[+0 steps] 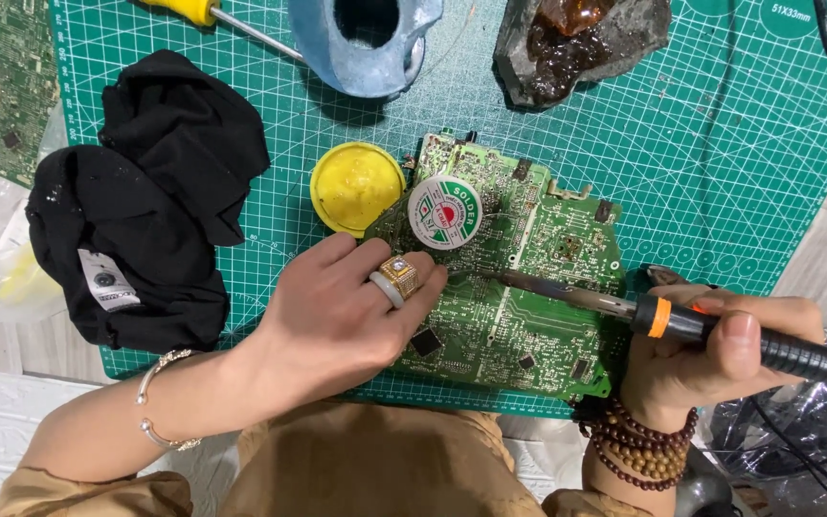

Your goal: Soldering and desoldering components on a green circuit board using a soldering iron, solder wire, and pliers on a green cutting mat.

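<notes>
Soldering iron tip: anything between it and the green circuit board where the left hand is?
Nothing visible. The orange-and-black soldering iron in the right hand has its tip right by the left hand fingertips on the green circuit board. The round solder spool sits on the board farther back, off that line.

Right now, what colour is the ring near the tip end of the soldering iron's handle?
Orange, on the soldering iron in the right hand, head view.

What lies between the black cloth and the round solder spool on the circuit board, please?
In the head view, a yellow round lid sits on the green cutting mat between the black cloth and the solder spool.
</notes>
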